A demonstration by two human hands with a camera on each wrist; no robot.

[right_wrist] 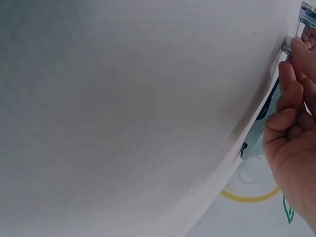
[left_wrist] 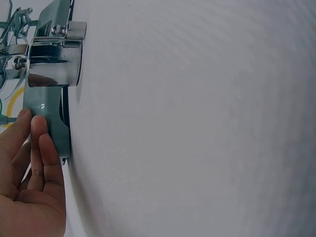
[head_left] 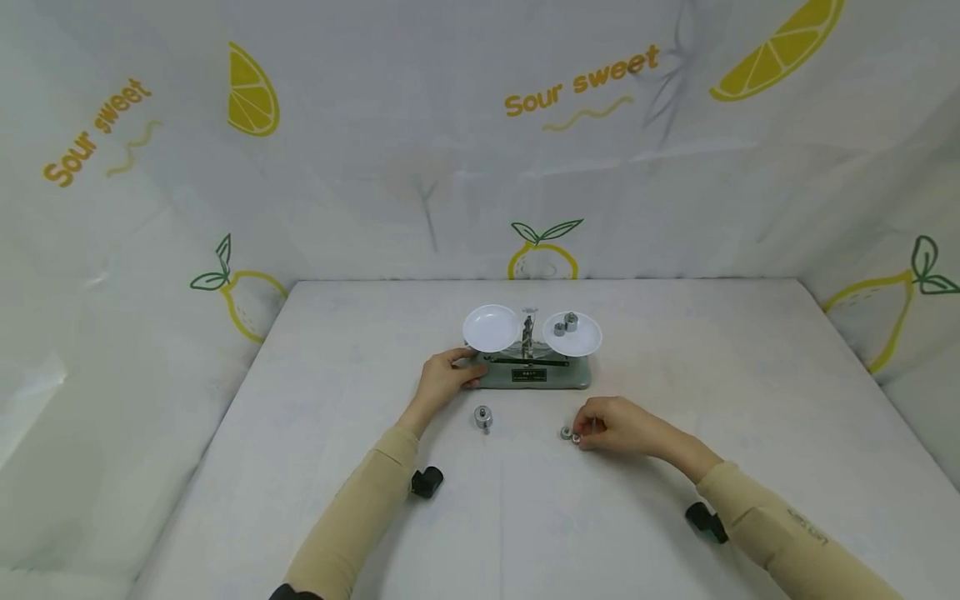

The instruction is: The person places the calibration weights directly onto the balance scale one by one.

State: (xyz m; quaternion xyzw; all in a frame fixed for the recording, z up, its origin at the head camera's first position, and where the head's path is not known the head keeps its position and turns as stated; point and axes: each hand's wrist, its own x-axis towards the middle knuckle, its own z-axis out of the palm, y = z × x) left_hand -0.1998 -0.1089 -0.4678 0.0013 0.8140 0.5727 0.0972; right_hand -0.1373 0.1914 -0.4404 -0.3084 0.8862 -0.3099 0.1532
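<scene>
A green balance scale [head_left: 551, 377] with two white pans stands at the far middle of the table. My left hand [head_left: 442, 379] holds the left end of its base between thumb and fingers. The left pan [head_left: 491, 328] is bare; two metal weights [head_left: 571, 322] sit on the right pan [head_left: 588, 340]. My right hand [head_left: 615, 425] pinches a small metal weight [head_left: 576, 438] at the tabletop, partly covered by the fingertips. Just left of it stands another small weight [head_left: 566, 433]. In the left wrist view, the fingers [left_wrist: 39, 148] lie against the green base [left_wrist: 47, 103].
In front of the scale stands a larger shiny weight [head_left: 482, 415], with a smaller one [head_left: 486, 430] close before it. The white-covered table [head_left: 300, 433] meets a lemon-print cloth [head_left: 405, 167] at the back and sides. Dark wrist devices [head_left: 427, 482] sit by both sleeves.
</scene>
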